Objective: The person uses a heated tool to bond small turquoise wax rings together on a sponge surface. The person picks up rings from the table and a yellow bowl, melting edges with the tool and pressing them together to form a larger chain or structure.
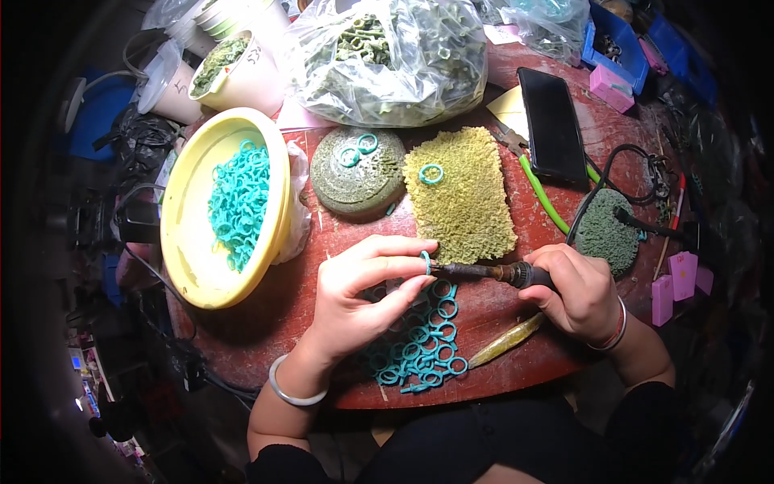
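Note:
My left hand (363, 282) pinches a small teal ring (426, 261) upright between thumb and fingertips. In my right hand (576, 286) is a soldering-iron-like pen (500, 273) with a dark handle, its thin tip pointing left and meeting the ring or very near it. Below my hands, several similar teal rings (415, 351) with short stubs lie spread on the red table, partly hidden by my left hand. A rough yellow-green pad (468, 214) with one ring on it lies just beyond the pen. Left of that, a grey-green dome (355, 181) carries two rings.
A yellow bowl (181, 234) of teal rings stands left. Behind are a clear bag (451, 97) of green pieces and white cups (250, 81). A black phone (552, 125), green rough block (609, 230) and cables lie right. A yellow wrapped stick (508, 339) lies near the front edge.

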Demonstrator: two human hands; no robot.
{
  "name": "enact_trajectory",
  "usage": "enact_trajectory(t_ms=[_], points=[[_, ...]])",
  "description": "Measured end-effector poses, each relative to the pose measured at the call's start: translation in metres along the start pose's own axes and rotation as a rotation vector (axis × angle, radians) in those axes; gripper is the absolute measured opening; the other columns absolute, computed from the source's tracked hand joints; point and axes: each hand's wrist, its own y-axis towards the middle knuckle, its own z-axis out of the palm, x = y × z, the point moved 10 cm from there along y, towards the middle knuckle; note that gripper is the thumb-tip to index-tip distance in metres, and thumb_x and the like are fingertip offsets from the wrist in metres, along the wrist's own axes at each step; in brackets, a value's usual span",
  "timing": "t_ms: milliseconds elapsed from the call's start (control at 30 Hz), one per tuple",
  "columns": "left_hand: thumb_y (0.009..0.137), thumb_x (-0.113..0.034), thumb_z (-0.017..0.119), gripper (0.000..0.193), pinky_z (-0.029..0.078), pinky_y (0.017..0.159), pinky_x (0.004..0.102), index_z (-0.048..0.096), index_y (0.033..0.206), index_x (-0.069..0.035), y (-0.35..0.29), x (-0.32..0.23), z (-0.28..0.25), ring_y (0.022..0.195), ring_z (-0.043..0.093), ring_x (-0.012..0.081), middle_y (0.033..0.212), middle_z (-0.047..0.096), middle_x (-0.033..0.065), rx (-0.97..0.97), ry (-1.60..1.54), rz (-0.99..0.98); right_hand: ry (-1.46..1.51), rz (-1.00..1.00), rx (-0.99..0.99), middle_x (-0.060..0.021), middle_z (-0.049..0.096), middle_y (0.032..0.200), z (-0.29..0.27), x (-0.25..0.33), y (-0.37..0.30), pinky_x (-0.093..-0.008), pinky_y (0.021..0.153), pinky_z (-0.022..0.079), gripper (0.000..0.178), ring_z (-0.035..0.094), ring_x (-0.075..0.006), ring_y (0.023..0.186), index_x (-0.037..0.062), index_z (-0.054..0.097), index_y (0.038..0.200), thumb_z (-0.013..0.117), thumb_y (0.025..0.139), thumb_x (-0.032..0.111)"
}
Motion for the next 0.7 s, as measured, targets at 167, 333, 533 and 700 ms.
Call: enact_trajectory(t_ms=[167,333,533,700], points=[[0.084,0.009,0.078,0.020,0.060,0.088,0.0339,0.078,0.103,0.003,-0.001,0.002,0.001,0.102,0.075,0.0251,0.116,0.076,0.0208,0.012,-0.018,-0.029,-0.012,-0.003,0.002,-0.0131,0.067,0.089,0.001,0.001,0.000,-0.0357,0.059,0.056,0.033,0.070,-0.0290,0.071,-0.0029,0.064,0.099,0.081,0.091,0.025],[0.084,0.008,0.078,0.019,0.060,0.086,0.0329,0.078,0.103,0.003,0.000,0.000,0.001,0.100,0.075,0.0242,0.116,0.076,0.0208,0.013,-0.007,-0.004,0.034,-0.019,-0.048,-0.0125,0.066,0.087,-0.005,0.003,0.002,-0.0361,0.058,0.054,0.032,0.069,-0.0287,0.070,-0.0027,0.064,0.097,0.080,0.091,0.024],[0.086,0.009,0.077,0.018,0.061,0.087,0.0318,0.078,0.104,0.003,0.000,0.000,-0.003,0.102,0.074,0.0225,0.115,0.075,0.0201,-0.013,0.003,0.016,-0.150,0.137,-0.021,-0.0122,0.061,0.081,-0.010,-0.012,0.001,-0.0389,0.055,0.050,0.029,0.064,-0.0306,0.064,-0.0004,0.063,0.094,0.080,0.091,0.023],[0.086,0.004,0.079,0.017,0.060,0.083,0.0292,0.079,0.103,0.001,-0.006,0.016,-0.006,0.098,0.074,0.0190,0.114,0.076,0.0157,-0.115,-0.160,-0.129,-0.140,0.146,-0.019,-0.0123,0.059,0.080,-0.008,-0.013,0.002,-0.0396,0.055,0.050,0.028,0.064,-0.0315,0.064,0.0004,0.063,0.094,0.080,0.091,0.022]])
